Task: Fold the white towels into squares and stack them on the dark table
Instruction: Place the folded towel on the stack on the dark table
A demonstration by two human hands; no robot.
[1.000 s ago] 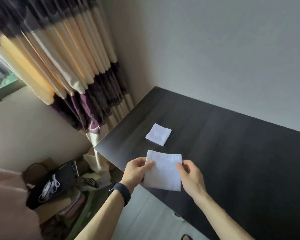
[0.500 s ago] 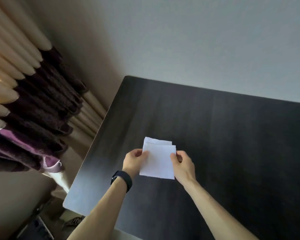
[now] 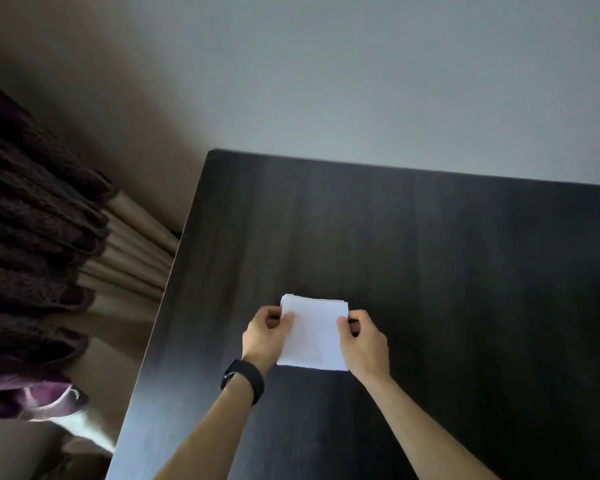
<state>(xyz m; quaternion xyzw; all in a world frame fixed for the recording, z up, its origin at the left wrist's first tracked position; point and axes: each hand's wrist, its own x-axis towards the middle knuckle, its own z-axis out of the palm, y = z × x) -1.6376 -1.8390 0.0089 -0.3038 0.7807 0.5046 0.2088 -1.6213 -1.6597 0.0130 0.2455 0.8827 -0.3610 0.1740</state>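
I hold a folded white towel (image 3: 314,336) over the dark table (image 3: 447,271). My left hand (image 3: 265,336) pinches its left edge and my right hand (image 3: 362,341) pinches its right edge. Along the towel's far edge a thin white strip (image 3: 288,297) shows; it is the folded towel lying on the table, almost fully hidden beneath the one I hold. I cannot tell whether the two towels touch.
The table's left edge (image 3: 160,313) runs diagonally, with a cream and dark purple curtain (image 3: 49,254) hanging just beyond it. A pale wall (image 3: 361,81) stands behind the table's far edge. A black band sits on my left wrist (image 3: 245,379).
The held towel moved forward from the table's near edge to over the folded towel on the table, now covering it. The view swung right and closer to the table.
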